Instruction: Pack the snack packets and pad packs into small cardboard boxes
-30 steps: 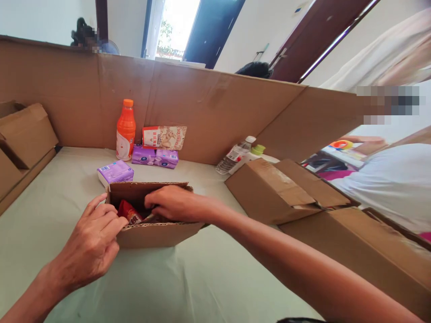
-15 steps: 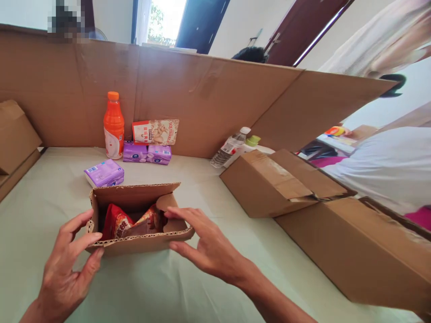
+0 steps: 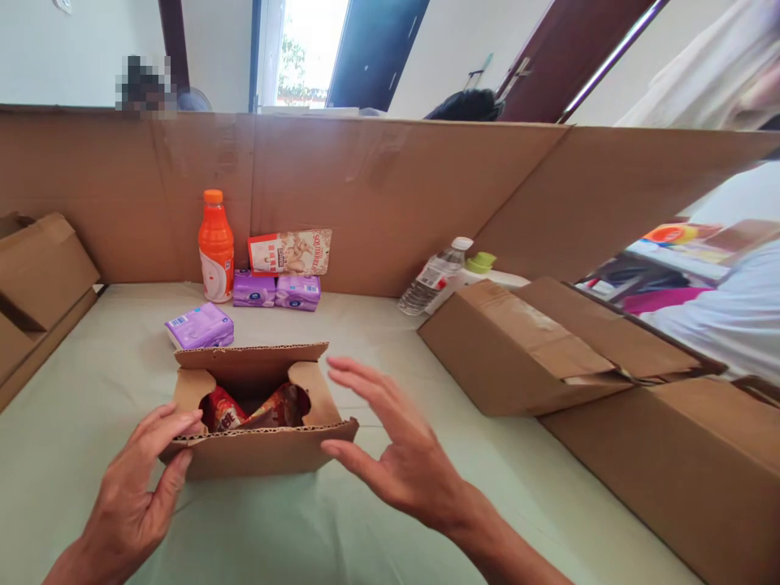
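A small cardboard box (image 3: 262, 455) sits on the table before me with its top open. Its two short side flaps are folded inward, while the long back flap and front edge stand up. Red snack packets (image 3: 277, 409) lie inside, partly covered by the flaps. My left hand (image 3: 143, 463) grips the box's front left corner, fingertips over the rim and thumb against the front wall. Off the box's right side, my right hand (image 3: 399, 451) is open with fingers apart, holding nothing; its thumb is close to the front right corner, and I cannot tell if they touch.
Behind the box lie purple tissue packs (image 3: 201, 327), an orange bottle (image 3: 215, 244) and a squirrel-printed snack pouch (image 3: 292, 252). A clear water bottle (image 3: 434, 278) leans at the right beside larger cardboard boxes (image 3: 517, 349). A cardboard partition (image 3: 366, 187) closes the back.
The box's left side flap has folded inward under my left hand. My right hand has come off the right flap and moved right, fingers spreading. The view has tilted up slightly.
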`<state>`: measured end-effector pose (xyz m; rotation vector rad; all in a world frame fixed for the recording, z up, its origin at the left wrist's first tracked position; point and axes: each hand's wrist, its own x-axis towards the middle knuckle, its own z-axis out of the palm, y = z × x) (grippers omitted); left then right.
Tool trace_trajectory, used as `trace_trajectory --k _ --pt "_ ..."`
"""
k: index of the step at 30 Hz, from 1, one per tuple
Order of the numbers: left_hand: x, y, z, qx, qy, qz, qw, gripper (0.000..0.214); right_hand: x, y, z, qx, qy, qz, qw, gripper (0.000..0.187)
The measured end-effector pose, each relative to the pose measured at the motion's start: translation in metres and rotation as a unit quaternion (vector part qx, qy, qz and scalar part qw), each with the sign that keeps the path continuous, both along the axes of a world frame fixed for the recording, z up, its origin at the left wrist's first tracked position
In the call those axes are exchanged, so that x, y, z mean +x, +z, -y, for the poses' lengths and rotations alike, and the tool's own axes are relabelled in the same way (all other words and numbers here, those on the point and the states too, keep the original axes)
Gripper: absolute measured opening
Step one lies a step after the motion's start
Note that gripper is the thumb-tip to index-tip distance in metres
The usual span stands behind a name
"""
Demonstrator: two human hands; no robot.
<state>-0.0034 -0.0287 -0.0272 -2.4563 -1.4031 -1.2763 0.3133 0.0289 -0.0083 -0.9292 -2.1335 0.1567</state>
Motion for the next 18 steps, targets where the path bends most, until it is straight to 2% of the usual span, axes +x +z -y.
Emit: trace_trajectory --k 3,5,8,10,12,14,18 --pt "0.003 0.003 -0.001 0.01 0.027 0.0 1.0 0.043 0.002 0.016 -0.022 0.017 0.005 0.002 1.0 0.088" --pt "0.003 0.006 -0.001 0.018 0.045 0.01 0.999 0.047 0.004 0.019 -0.036 -0.044 0.054 0.02 0.997 0.092" --pt "-0.002 0.011 -0.004 0.009 0.084 0.016 0.996 0.052 0.008 0.011 -0.046 -0.154 0.131 0.023 0.979 0.069" --pt "-0.008 0.014 -0.009 -0.041 0.081 0.009 0.996 0.057 0.011 0.002 -0.044 -0.176 0.152 0.004 0.973 0.064" --pt "-0.014 0.015 -0.016 -0.107 0.043 0.004 0.993 0.054 0.011 -0.005 -0.039 -0.179 0.146 -0.012 0.973 0.061" --pt "-0.016 0.013 -0.026 -0.14 0.014 0.009 0.99 0.046 0.008 -0.012 -0.033 -0.186 0.122 -0.02 0.975 0.051" --pt "-0.012 0.003 -0.043 -0.1 0.027 0.028 0.994 0.036 -0.002 -0.025 -0.028 -0.156 0.052 -0.04 0.986 0.036"
